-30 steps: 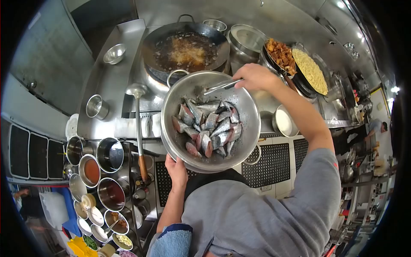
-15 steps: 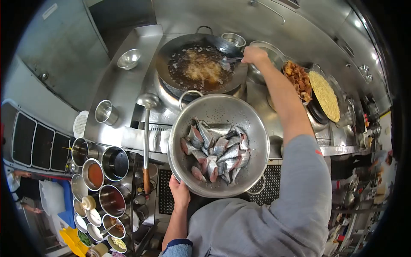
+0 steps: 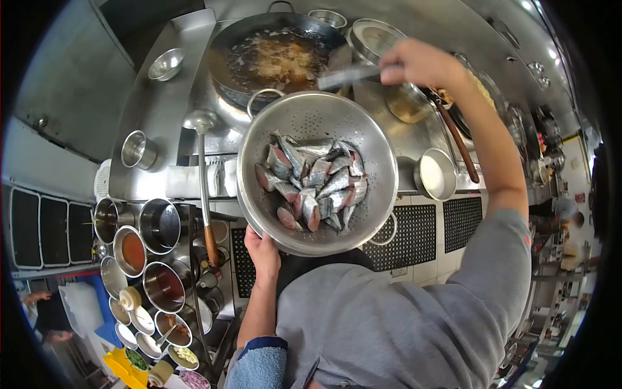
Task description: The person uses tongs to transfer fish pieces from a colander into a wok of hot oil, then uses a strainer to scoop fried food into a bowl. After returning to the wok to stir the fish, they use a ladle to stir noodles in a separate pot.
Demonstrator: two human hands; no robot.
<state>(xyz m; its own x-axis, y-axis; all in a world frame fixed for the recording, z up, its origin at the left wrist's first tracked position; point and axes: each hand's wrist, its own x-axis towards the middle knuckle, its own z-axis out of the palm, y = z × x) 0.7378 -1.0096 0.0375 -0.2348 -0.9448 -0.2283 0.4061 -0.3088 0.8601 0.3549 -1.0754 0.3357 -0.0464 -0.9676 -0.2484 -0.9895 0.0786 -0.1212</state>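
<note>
My left hand holds the lower left rim of a large steel colander. Cut pieces of silvery fish lie inside it. My right hand is raised beyond the colander's upper right side, its fingers closed on a motion-blurred metal utensil that points left toward the wok. Brown food in bubbling oil fills the middle of the dark wok. The colander's upper edge overlaps the near side of the wok in view.
A long-handled ladle lies left of the colander. Pots of sauces and small bowls stand at lower left. A pan of white liquid and a wooden handle are at right. A co-worker's hands show far left.
The view has shifted, with the wok now higher in it. My right hand has moved away from the wok, drawing the utensil back to the right. My left hand still holds the colander.
</note>
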